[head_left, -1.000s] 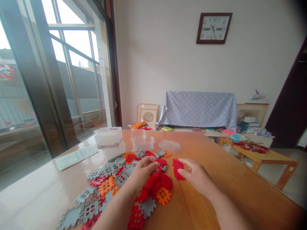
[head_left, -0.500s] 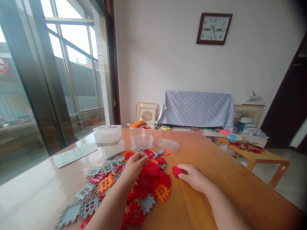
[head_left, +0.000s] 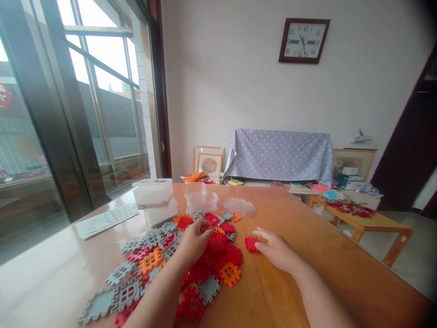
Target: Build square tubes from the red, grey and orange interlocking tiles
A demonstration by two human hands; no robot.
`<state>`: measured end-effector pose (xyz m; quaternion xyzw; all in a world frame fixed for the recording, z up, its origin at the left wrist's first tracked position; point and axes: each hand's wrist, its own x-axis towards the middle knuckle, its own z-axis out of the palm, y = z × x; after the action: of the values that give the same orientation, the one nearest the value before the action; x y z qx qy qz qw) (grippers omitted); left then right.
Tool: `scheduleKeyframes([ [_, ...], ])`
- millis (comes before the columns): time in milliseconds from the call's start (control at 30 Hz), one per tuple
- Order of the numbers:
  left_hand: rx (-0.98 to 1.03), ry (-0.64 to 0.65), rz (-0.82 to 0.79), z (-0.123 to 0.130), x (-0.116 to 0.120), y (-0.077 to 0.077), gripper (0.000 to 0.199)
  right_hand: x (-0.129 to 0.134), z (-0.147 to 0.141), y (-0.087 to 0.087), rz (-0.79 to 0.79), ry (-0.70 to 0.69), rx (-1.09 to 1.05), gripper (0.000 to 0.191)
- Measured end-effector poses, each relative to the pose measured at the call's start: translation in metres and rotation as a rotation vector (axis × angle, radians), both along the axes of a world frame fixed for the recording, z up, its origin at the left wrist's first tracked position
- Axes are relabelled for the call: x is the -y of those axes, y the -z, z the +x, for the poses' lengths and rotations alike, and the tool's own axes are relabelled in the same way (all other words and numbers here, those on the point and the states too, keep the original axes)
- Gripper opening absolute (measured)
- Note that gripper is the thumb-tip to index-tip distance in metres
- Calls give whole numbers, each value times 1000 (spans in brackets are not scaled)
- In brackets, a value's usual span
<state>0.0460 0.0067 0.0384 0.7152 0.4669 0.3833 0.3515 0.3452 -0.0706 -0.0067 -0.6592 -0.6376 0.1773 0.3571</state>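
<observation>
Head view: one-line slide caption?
Left hand picks in the tile pile; right hand touches a red tile.

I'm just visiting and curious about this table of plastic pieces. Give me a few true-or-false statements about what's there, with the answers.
1. The left hand rests on the pile of interlocking tiles. True.
2. The right hand touches a blue tile. False: it touches a red tile lying apart from the pile, flat on the wooden table.
3. The pile holds red, grey and orange pieces. True.
4. The clear container beyond the pile has its lid on. False: the lid lies beside it on the table.
5. A printed sheet lies on the table's window side. True.
</observation>
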Motion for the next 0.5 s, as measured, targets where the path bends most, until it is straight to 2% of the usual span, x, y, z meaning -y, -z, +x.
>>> scheduleKeyframes([
  [133,-223,56,155,-1,6,-1,29,-2,0,-5,122,82,-25,43],
  [300,-557,92,256,1,22,-6,44,0,-13,-10,163,59,-29,39],
  [500,-635,133,260,4,28,-10,39,3,-32,-12,199,37,-14,36],
])
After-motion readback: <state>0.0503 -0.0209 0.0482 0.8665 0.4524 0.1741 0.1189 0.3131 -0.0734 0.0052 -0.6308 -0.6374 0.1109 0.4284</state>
